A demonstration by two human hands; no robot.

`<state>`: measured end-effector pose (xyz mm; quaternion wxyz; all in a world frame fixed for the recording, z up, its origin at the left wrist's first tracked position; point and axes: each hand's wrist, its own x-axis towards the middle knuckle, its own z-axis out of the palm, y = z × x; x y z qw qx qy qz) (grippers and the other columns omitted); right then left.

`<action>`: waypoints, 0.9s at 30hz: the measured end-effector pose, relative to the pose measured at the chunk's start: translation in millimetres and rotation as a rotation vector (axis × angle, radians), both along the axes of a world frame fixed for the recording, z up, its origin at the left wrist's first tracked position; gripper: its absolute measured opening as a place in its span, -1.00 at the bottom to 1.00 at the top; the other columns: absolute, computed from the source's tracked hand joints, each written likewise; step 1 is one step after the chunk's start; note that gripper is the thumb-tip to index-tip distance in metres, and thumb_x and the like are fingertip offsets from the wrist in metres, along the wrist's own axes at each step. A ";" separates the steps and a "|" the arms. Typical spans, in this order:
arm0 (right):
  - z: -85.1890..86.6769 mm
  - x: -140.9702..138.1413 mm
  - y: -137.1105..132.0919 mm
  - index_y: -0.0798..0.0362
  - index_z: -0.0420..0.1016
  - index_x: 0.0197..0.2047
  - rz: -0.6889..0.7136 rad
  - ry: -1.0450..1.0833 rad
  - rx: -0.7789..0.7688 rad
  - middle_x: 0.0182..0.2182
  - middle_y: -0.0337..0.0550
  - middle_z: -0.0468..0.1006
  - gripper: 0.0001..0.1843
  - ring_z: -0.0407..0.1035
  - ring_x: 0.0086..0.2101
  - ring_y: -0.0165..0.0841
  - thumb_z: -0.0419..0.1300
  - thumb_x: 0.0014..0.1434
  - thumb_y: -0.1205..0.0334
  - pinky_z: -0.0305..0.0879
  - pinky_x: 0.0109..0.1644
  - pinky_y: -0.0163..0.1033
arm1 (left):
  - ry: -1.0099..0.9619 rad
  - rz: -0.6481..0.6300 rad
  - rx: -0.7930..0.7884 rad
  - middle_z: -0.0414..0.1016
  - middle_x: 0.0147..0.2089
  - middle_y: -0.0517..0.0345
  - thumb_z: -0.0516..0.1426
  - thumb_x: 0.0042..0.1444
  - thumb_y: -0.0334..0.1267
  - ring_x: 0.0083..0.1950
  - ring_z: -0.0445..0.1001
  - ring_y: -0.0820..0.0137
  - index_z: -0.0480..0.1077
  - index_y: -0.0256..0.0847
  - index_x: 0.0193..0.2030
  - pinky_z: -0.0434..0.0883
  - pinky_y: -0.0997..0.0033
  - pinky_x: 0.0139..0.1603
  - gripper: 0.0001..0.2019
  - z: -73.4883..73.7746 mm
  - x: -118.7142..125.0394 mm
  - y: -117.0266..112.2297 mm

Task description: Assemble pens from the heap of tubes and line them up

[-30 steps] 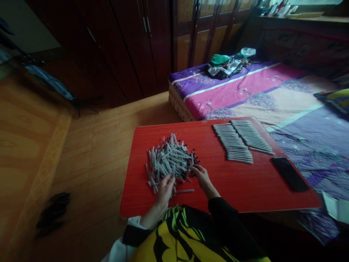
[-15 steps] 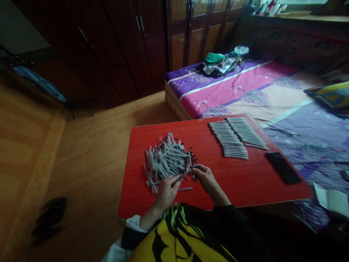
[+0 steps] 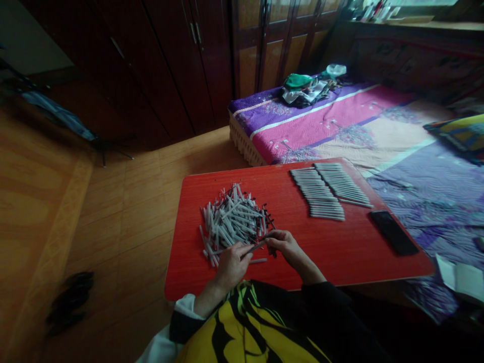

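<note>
My left hand is closed around one end of a slim grey pen, which points up and to the right. At its far end, my right hand pinches with thumb and fingertips; a small dark bit shows below those fingers, too small to name. Just beyond both hands lies a jumbled pile of grey pen parts, with dark-tipped pieces along its right side. A single loose grey barrel rests on the red table, beside my left hand.
Two neat rows of assembled-looking pens, the left row and the right row, lie at the table's far right. A black phone is near the right edge. Behind stands a bed with a heap of cloth.
My right hand has shifted slightly right and down, and its fingers now meet the pen's far end. The pen is turned a little flatter. Pile and rows look the same.
</note>
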<state>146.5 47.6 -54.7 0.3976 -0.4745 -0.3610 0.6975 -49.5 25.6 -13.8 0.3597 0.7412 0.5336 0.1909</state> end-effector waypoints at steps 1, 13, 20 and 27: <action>0.3 0.8 -0.9 0.17 0.47 -0.38 0.026 0.007 0.000 -0.70 -0.30 0.42 -0.76 0.28 -0.71 -0.50 0.27 -0.08 0.16 0.17 -0.70 -0.43 | 0.012 -0.013 0.009 0.44 -0.32 0.16 0.03 0.14 -0.34 -0.27 0.43 0.41 0.45 -0.05 -0.06 0.31 0.50 -0.29 -0.72 1.6 -0.1 0.1; 1.1 -3.3 -19.3 0.17 0.43 -0.42 0.007 0.067 -0.044 -0.72 -0.28 0.41 -0.69 0.26 -0.74 -0.50 0.29 -0.08 0.07 0.14 -0.76 -0.44 | 0.183 -0.145 0.073 0.43 -0.31 0.17 0.01 0.14 -0.40 -0.29 0.43 0.43 0.44 -0.10 -0.08 0.29 0.52 -0.32 -0.73 14.0 1.5 -4.7; 8.7 -11.9 -27.9 0.18 0.42 -0.45 -0.023 0.112 -0.085 -0.74 -0.28 0.40 -0.70 0.24 -0.76 -0.50 0.30 -0.10 0.08 0.12 -0.76 -0.45 | 0.138 -0.190 0.038 0.42 -0.32 0.15 -0.01 0.15 -0.38 -0.30 0.42 0.43 0.45 -0.09 -0.08 0.30 0.51 -0.31 -0.72 14.7 -4.1 -3.0; 28.4 -21.6 -20.4 0.13 0.45 -0.32 -0.255 0.184 -0.099 -0.64 -0.28 0.46 -0.66 0.25 -0.73 -0.52 0.31 -0.12 0.07 0.16 -0.73 -0.43 | -0.189 0.052 -0.013 0.47 -0.22 0.11 -0.02 0.15 -0.35 -0.17 0.44 0.39 0.41 -0.15 -0.08 0.37 0.44 -0.14 -0.74 3.0 17.2 -0.9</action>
